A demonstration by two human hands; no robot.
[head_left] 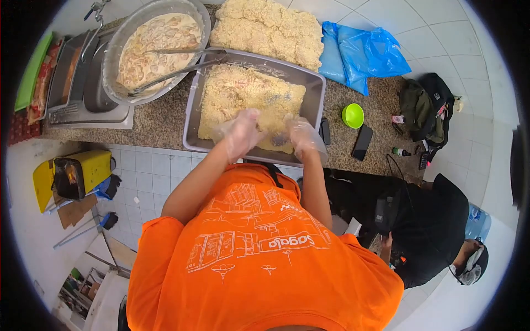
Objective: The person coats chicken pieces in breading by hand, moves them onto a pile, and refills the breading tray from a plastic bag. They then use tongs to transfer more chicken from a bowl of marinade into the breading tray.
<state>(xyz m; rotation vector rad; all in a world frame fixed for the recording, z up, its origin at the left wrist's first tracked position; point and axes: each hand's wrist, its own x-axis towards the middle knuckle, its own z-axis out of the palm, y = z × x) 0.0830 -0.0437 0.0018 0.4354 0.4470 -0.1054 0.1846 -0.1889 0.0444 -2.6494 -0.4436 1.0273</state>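
Observation:
My left hand [241, 132], in a clear plastic glove, is over the near part of a grey tub [190, 124] of pale breadcrumbs [223, 94]. Its fingers look curled in, and what they hold, if anything, is hidden. Opposite it, my right hand [305, 137], gloved the same way, reaches into the tub's right side; its fingers are blurred among the crumbs. Between the two hands the crumbs are smeared by motion. Pinkish pieces show through the coating toward the back of the tub.
Metal tongs [171, 73] rest across the tub's corner and a large bowl [110, 77] of battered pieces. Behind lie stacked breaded pieces [265, 27] and a blue plastic bag [367, 52]. A green cup [353, 116] and phone [362, 142] are at right. A person in black [425, 220] sits nearby.

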